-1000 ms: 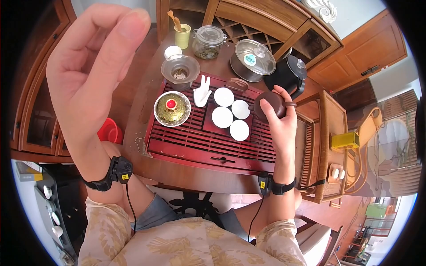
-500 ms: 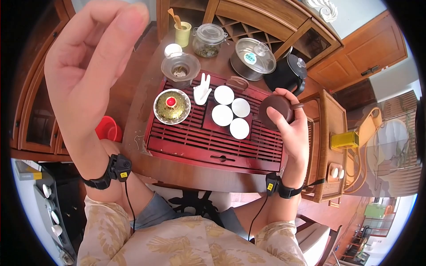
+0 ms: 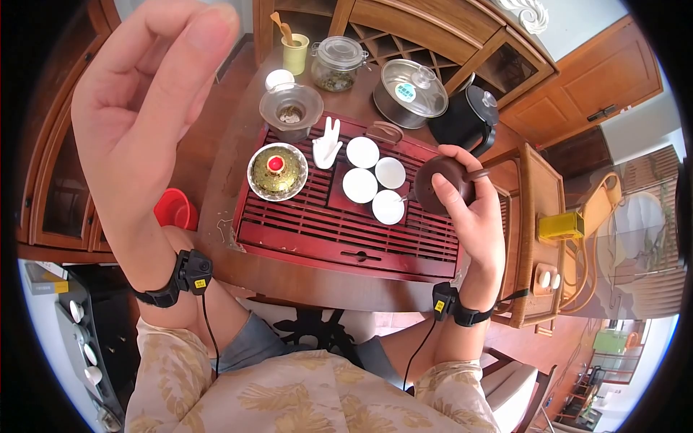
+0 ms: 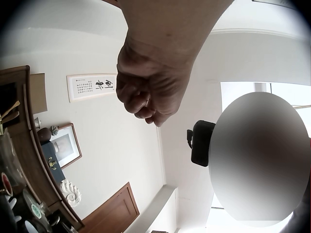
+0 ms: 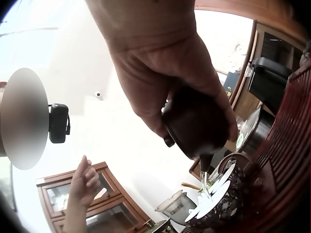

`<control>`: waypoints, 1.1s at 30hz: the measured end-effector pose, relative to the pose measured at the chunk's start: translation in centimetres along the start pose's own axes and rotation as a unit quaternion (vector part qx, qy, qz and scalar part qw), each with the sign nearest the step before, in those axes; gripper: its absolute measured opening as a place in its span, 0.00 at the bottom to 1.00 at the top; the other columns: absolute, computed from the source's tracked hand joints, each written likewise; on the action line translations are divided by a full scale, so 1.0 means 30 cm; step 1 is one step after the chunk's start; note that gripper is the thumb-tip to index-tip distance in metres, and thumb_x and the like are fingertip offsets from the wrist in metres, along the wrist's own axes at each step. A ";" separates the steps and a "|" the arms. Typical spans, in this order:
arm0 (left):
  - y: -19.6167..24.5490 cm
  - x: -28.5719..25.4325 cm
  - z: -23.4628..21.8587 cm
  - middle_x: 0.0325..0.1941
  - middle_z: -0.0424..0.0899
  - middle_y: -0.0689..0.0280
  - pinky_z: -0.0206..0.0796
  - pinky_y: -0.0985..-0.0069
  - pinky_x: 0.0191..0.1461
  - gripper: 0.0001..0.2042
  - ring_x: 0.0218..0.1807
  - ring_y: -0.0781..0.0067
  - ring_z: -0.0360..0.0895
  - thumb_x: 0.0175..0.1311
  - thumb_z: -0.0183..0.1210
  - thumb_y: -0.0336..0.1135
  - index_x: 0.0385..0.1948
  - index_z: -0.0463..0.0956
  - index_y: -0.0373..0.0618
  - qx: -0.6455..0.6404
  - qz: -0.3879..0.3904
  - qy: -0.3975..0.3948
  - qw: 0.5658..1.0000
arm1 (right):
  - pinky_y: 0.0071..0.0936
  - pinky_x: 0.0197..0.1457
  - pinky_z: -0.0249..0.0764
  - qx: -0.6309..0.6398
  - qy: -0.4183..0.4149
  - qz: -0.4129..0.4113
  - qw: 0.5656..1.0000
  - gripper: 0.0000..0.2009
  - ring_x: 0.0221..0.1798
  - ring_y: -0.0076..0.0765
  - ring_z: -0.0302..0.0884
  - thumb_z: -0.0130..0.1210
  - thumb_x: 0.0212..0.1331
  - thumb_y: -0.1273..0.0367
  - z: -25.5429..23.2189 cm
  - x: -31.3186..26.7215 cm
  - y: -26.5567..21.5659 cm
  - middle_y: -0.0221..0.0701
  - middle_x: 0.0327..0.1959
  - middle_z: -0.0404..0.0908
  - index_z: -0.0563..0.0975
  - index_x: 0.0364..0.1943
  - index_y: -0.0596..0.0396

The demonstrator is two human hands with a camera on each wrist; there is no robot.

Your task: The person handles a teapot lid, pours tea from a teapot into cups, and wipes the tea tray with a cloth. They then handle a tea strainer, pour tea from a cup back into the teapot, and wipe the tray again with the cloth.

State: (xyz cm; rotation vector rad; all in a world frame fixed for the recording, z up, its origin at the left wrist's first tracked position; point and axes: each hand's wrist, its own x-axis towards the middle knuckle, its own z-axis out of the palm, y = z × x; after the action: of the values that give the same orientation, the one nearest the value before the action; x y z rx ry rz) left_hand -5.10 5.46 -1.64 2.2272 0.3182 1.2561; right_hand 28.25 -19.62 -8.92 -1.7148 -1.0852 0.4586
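My right hand (image 3: 476, 224) grips a dark brown teapot (image 3: 442, 185), thumb across its top and fingers round the handle side. The teapot (image 5: 197, 124) is tilted in the right wrist view, and a thin stream of liquid runs from its spout into a white cup. In the head view the spout points to the nearest white cup (image 3: 388, 207) of several grouped on the red slatted tea tray (image 3: 303, 249). My left hand (image 3: 137, 101) is raised at the upper left, away from the tray, with its fingers curled towards the thumb and nothing visible in them.
On the tray are a gold-patterned lidded bowl (image 3: 277, 173) and a white hand-shaped ornament (image 3: 328, 144). Behind stand a glass strainer bowl (image 3: 291, 108), a clip-top jar (image 3: 338, 65), a lidded steel pot (image 3: 410, 94) and a black kettle (image 3: 465, 119). A red bucket (image 3: 175, 209) is on the left.
My right hand with the teapot first shifted right, then the spout came leftward to the nearest cup, where liquid now runs. My raised left hand has barely moved.
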 end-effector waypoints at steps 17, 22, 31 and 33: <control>0.004 -0.002 0.005 0.29 0.71 0.77 0.49 0.87 0.30 0.10 0.26 0.93 0.60 0.92 0.52 0.36 0.49 0.81 0.43 0.001 -0.006 0.010 1.000 | 0.33 0.71 0.78 0.008 0.011 -0.005 1.000 0.25 0.64 0.31 0.82 0.75 0.72 0.62 -0.006 -0.004 -0.001 0.34 0.60 0.86 0.81 0.69 0.53; 0.007 -0.003 0.008 0.29 0.71 0.77 0.49 0.86 0.30 0.10 0.26 0.93 0.60 0.92 0.53 0.36 0.50 0.81 0.43 -0.009 -0.014 0.011 1.000 | 0.33 0.71 0.79 0.009 0.012 -0.002 1.000 0.28 0.64 0.31 0.83 0.78 0.69 0.61 -0.009 -0.002 0.004 0.34 0.61 0.87 0.81 0.70 0.53; 0.187 0.067 0.065 0.29 0.72 0.77 0.49 0.87 0.30 0.10 0.26 0.92 0.60 0.92 0.52 0.35 0.49 0.80 0.43 0.016 -0.070 -0.039 0.997 | 0.32 0.69 0.81 -0.007 0.036 0.009 0.999 0.31 0.64 0.30 0.84 0.82 0.61 0.68 0.016 -0.006 -0.011 0.32 0.60 0.88 0.82 0.68 0.52; 0.050 0.020 0.014 0.30 0.72 0.77 0.50 0.87 0.30 0.10 0.26 0.92 0.60 0.92 0.52 0.35 0.49 0.80 0.43 0.005 -0.019 -0.016 1.000 | 0.32 0.69 0.81 -0.015 0.042 0.016 0.999 0.30 0.63 0.30 0.84 0.81 0.60 0.69 0.023 -0.005 -0.014 0.31 0.59 0.88 0.82 0.68 0.52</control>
State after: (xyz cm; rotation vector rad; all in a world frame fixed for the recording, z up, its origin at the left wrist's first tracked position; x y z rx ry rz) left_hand -4.53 4.36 -0.53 2.2366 0.3546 1.2004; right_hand 27.48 -19.33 -8.86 -1.7643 -1.0090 0.3891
